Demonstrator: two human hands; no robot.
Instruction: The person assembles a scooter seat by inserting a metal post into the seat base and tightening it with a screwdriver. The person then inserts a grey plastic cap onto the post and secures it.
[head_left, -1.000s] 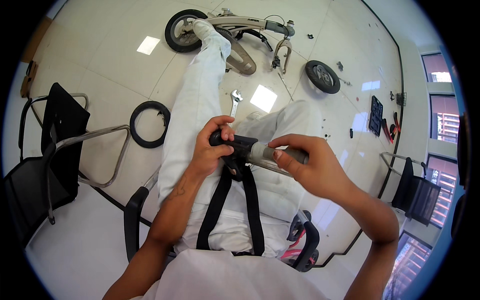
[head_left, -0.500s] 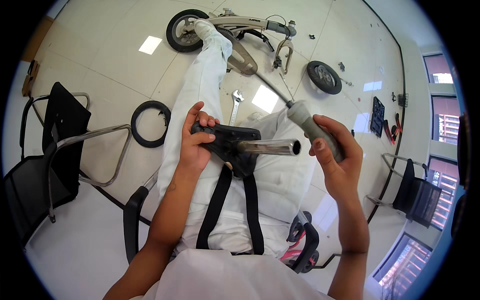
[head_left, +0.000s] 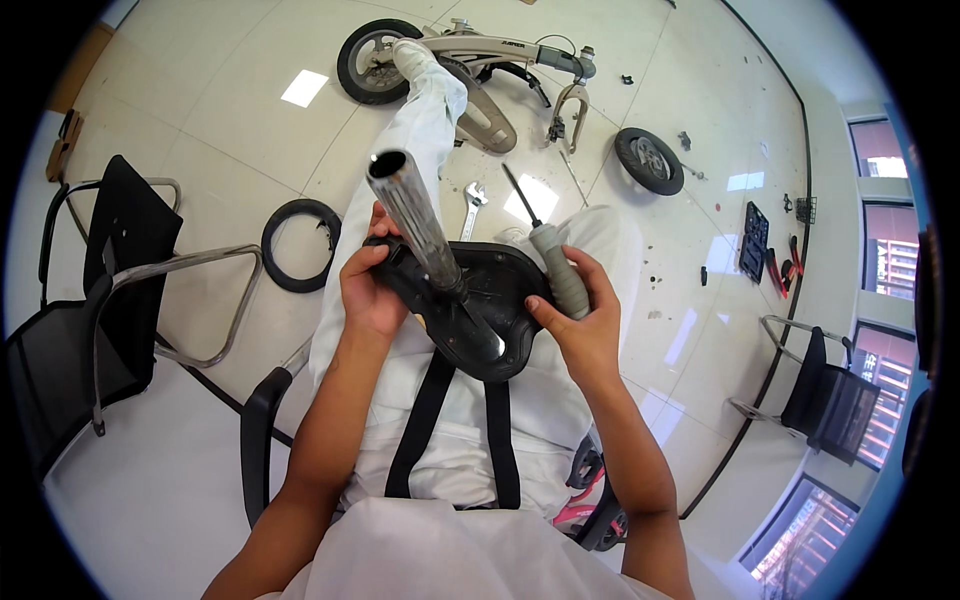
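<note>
One black bicycle saddle [head_left: 490, 300], chrome tubular post [head_left: 415, 222] now swung upward, hangs above the white-trousered lap [head_left: 555, 410], its underside turned into fuller view, left hand [head_left: 370, 288] clamped on one edge, right hand [head_left: 586, 335] gripping a grey-handled screwdriver [head_left: 552, 252] against the other.

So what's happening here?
The person's left hand grips one end of an upturned black saddle, its metal post pointing up toward the camera. The right hand holds a gray-handled screwdriver, thumb at the saddle's edge. On the floor lie a bike frame, its fork without a wheel, a loose wheel and an adjustable wrench.
</note>
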